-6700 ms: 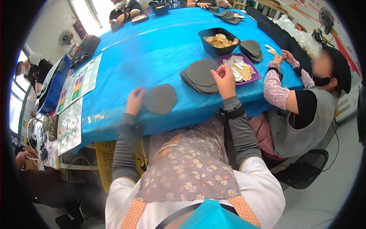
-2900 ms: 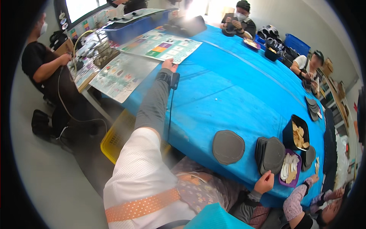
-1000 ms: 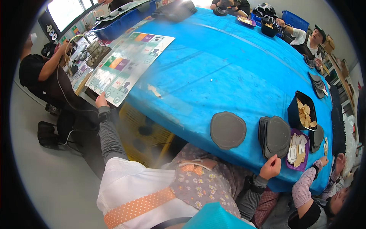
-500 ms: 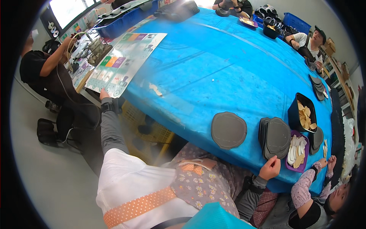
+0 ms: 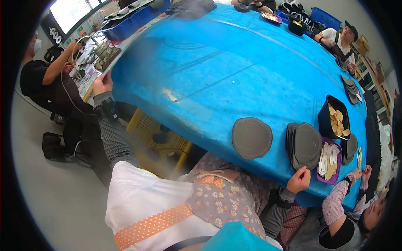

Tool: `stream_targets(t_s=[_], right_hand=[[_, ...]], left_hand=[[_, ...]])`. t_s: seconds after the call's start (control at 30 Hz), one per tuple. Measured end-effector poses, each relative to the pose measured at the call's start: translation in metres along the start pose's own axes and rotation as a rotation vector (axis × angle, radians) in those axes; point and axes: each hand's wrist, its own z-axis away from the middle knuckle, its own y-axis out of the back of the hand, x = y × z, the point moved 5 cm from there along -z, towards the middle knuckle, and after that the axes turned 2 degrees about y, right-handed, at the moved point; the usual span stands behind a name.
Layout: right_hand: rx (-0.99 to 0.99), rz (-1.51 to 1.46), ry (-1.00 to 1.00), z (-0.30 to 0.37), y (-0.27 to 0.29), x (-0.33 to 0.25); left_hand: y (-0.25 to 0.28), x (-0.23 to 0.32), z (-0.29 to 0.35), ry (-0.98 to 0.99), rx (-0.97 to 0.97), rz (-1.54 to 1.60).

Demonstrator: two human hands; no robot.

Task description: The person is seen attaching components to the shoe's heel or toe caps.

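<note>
At the table's left edge my left hand grips the near end of a printed sheet, which shows almost edge-on as a thin pale strip. Its printed face is hidden now. My right hand is closed at the table's near edge, just below a stack of dark grey rounded pieces. Whatever its curled fingers may hold is hidden. Left of that stack, a single grey rounded piece lies flat on the blue table cover.
A purple tray and a black bin hold pale pieces at right. A co-worker sits close by there. Another person works at the left. A yellow crate stands below the table edge.
The printed sheet has turned from face-up to nearly edge-on. My left hand has moved left and up with it. My right hand stays by the stack, almost unmoved.
</note>
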Motion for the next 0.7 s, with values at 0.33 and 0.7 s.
stream_targets(t_s=[0.33,0.7], right_hand=[[0.000,-0.011,-0.029,-0.001,0.000,0.002],[0.000,0.019,0.028,-0.002,0.001,0.000]], left_hand=[[-0.040,-0.025,-0.009,-0.093,-0.192,-0.118],[0.030,-0.114,-0.030,-0.169,-0.144,-2.301]])
